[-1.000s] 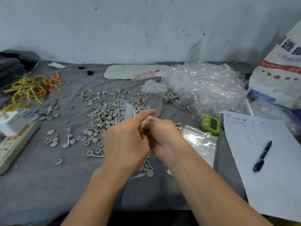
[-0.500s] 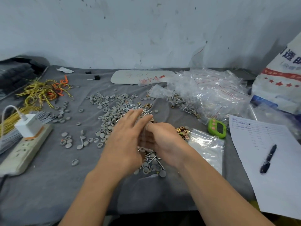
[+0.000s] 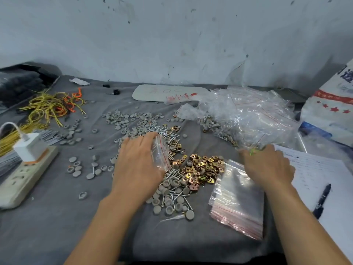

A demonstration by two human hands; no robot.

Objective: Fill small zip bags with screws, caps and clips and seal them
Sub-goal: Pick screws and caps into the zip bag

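Grey cloth covers the tabletop (image 3: 57,217). L hand (image 3: 137,165) hovers over the caps (image 3: 131,121) w/ its grip on a clear bag (image 3: 161,153). The bag is red-striped and stands on edge at the hand's thumb side, above the screws (image 3: 168,133); the thumb itself is hidden. R hand (image 3: 267,167) is well apart, back up, fingertips at the near edge of the bag pile (image 3: 248,115) and over a green thing (image 3: 253,151) that is mostly hidden. It's blurred, so can't tell if its grip is open or closed. Brass clips (image 3: 202,166) lie between the hands, w/ more caps & screws just nearer the camera. Empty bags (image 3: 238,203) sit stacked under the R wrist, touching the clips. Far R: paper (image 3: 315,169) w/ a pen (image 3: 322,199) on it, and a sack (image 3: 332,111) behind. Far L: power strip (image 3: 23,178) w/ a white charger (image 3: 30,148) plugged in, yellow wires (image 3: 47,108) beyond. A white board (image 3: 162,91) lies by the wall.
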